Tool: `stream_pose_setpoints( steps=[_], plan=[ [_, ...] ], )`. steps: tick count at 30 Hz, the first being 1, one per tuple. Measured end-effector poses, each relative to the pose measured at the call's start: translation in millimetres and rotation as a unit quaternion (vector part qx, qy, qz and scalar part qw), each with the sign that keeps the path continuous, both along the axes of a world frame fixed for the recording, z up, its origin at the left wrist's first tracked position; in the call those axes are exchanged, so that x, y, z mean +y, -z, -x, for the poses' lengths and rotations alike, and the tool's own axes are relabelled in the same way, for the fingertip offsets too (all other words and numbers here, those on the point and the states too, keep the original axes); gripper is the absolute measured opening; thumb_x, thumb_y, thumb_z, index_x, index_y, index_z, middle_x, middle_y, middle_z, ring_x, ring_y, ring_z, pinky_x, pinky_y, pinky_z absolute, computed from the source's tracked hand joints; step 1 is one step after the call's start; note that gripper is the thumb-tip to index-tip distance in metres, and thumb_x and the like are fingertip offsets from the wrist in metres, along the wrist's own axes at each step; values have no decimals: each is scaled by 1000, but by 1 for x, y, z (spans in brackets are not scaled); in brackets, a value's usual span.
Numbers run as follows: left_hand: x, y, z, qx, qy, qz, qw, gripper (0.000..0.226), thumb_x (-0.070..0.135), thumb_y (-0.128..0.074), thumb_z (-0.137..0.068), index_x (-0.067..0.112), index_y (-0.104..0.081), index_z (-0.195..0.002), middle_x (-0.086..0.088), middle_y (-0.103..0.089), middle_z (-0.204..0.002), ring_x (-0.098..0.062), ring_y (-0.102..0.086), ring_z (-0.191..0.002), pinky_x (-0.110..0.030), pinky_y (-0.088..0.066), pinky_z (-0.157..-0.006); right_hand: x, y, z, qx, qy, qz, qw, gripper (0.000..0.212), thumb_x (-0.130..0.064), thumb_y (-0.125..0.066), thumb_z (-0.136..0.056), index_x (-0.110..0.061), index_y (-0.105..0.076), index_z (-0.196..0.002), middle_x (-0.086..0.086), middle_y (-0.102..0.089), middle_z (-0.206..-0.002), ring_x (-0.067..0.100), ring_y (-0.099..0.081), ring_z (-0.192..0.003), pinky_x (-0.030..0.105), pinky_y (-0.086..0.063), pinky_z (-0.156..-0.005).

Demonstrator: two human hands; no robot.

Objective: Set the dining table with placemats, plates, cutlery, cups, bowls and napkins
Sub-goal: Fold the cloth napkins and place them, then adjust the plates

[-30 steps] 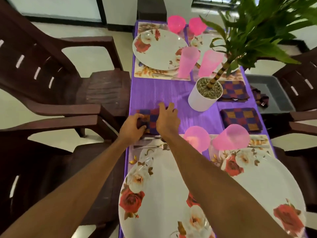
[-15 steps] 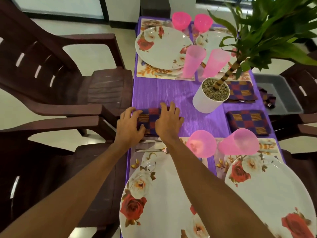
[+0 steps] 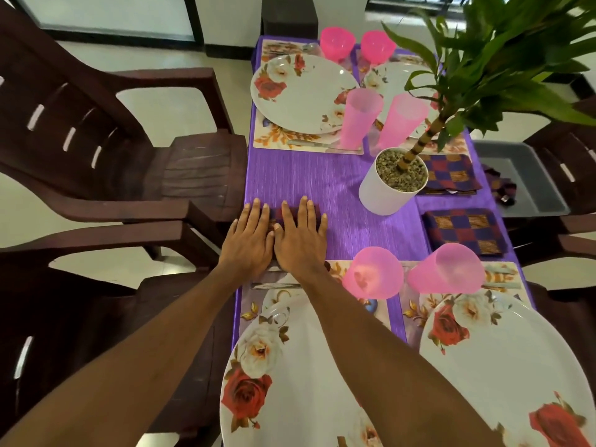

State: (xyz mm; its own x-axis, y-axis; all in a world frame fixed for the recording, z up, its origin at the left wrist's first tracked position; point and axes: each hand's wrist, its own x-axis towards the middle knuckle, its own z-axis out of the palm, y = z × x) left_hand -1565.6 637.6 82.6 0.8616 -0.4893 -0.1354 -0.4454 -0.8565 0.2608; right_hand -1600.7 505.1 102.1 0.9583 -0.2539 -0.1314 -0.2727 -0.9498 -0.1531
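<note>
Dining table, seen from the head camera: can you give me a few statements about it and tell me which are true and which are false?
1. Both hands lie flat on a checked napkin. True: the left hand and right hand press side by side on the napkin.
2. The cups are blue. False: the cups are pink.
3. The plant pot lies tipped over. False: the white pot stands upright, topped with pebbles.
4. Two more folded napkins lie to the right of the hands. True: the farther one sits beside the pot.
5. The near plate holds food. False: the floral plate carries no food.
</note>
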Motion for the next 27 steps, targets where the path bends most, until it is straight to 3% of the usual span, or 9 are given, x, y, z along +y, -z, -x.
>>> stream_pose_setpoints(
  steps=[5,8,11,13,15,16,18,23,27],
  plan=[
    [1,-5,-3,24,10,-17,1000,75,56,5,-96,13,-1,-158,-10,4,-166,-28,4,-153,-51,-15,-123,1,-8,-1,33,25,-31,999,61,-52,-26,-105,-31,-10,-160,7,0,-169,28,5,-155,58,1,-122],
    [-1,-23,-4,34,-9,-8,999,69,53,-17,-103,13,-8,-158,-12,-4,-166,-31,-6,-153,-53,-20,-121,1,-28,-2,23,43,-62,997,57,-45,-38,-105,-26,-25,-157,9,-13,-168,30,-6,-155,56,-3,-124],
    [4,-51,9,-59,-23,94,994,55,44,-33,-103,16,-36,-150,-11,-40,-154,-30,-36,-141,-54,-36,-106,7,-54,9,-48,57,-181,981,40,-34,-43,-104,-22,-49,-142,9,-44,-152,32,-38,-142,54,-30,-119],
    [10,-66,21,-110,-24,184,977,47,41,-38,-102,18,-51,-140,-6,-58,-136,-25,-50,-126,-47,-43,-99,10,-78,25,-93,48,-256,961,26,-32,-46,-102,-22,-65,-118,3,-66,-119,25,-60,-110,44,-53,-94],
    [11,-80,35,-103,-69,275,953,36,36,-45,-103,17,-59,-131,-3,-65,-123,-19,-58,-112,-36,-46,-94,8,-99,45,-109,44,-279,953,22,-33,-50,-100,-23,-70,-100,-1,-71,-94,18,-62,-84,31,-51,-75],
    [10,-89,42,-98,-101,312,939,32,33,-48,-103,16,-61,-127,-2,-67,-117,-16,-61,-105,-30,-47,-89,3,-109,55,-124,47,-284,950,22,-34,-52,-98,-24,-72,-98,-2,-73,-91,18,-62,-80,29,-48,-72],
    [4,-106,58,-112,-130,354,919,26,29,-52,-103,15,-64,-121,0,-69,-108,-12,-63,-94,-23,-48,-79,-13,-126,78,-157,58,-289,943,22,-37,-54,-96,-26,-73,-99,-4,-74,-93,19,-66,-83,28,-47,-70],
    [-51,-152,124,-161,-63,381,908,17,17,-59,-98,9,-69,-109,4,-65,-90,-2,-52,-72,-5,-38,-68,-89,-149,143,-222,103,-310,919,18,-33,-60,-95,-24,-75,-88,-6,-74,-86,16,-65,-80,31,-48,-70],
    [-133,-164,195,-138,6,388,911,18,24,-58,-95,14,-72,-102,5,-70,-90,-9,-58,-66,-19,-47,-66,-181,-147,215,-242,145,-288,915,19,-35,-60,-93,-23,-70,-82,-8,-68,-77,15,-62,-74,28,-43,-67]
  ],
)
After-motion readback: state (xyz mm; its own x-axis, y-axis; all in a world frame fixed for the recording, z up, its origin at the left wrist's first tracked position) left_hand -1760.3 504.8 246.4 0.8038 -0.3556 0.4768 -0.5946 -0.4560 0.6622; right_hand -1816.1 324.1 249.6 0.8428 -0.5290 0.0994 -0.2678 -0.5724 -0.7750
